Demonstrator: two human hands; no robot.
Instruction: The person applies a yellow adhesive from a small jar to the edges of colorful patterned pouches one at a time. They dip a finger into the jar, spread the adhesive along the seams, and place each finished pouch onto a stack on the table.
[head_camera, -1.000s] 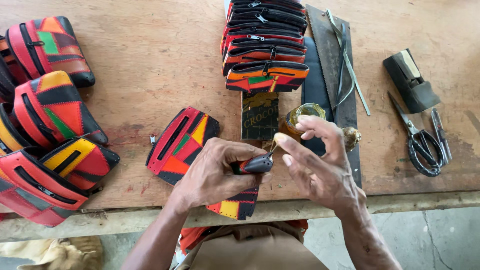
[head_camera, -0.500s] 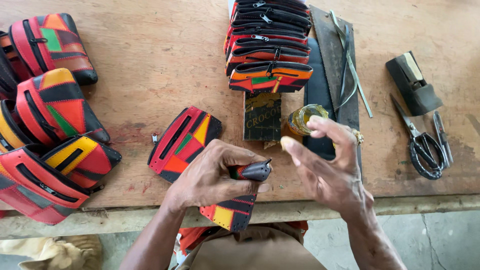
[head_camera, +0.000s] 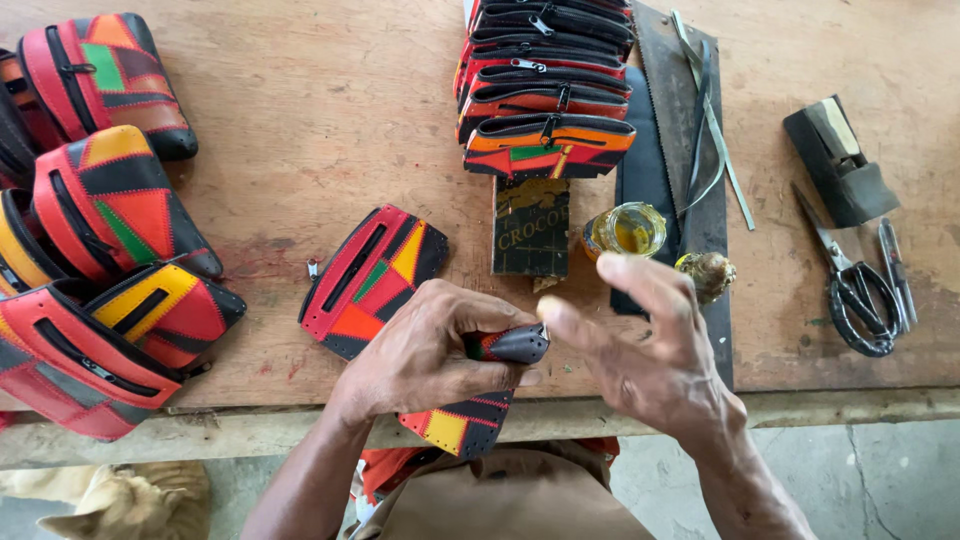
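A patchwork leather piece (head_camera: 478, 400) in red, orange, yellow and black is gripped in the left hand (head_camera: 425, 355), whose fingers are curled and pressed together around its folded upper end, so that a dark rounded tip is left showing just right of the thumb, while the lower part hangs below the front edge of the wooden workbench (head_camera: 300, 150). The right hand (head_camera: 650, 350) is held just right of that tip with nothing in it; its fingers are loosely spread and partly blurred, and whether the forefinger touches the tip cannot be told. Just beyond the left hand a flat patchwork panel with a zip (head_camera: 372, 280) is laid on the bench. Beyond the right hand a small open jar of yellowish liquid (head_camera: 625, 230) is seen, with a dark green box (head_camera: 531, 228) just to its left and a brownish lid (head_camera: 706, 274) near its right. Farther back from the jar a row of zipped pouches (head_camera: 545, 90) is stacked. Well to the right of the jar black scissors (head_camera: 852, 280) are laid, and well to its left a heap of finished pouches (head_camera: 95, 230) is gathered.
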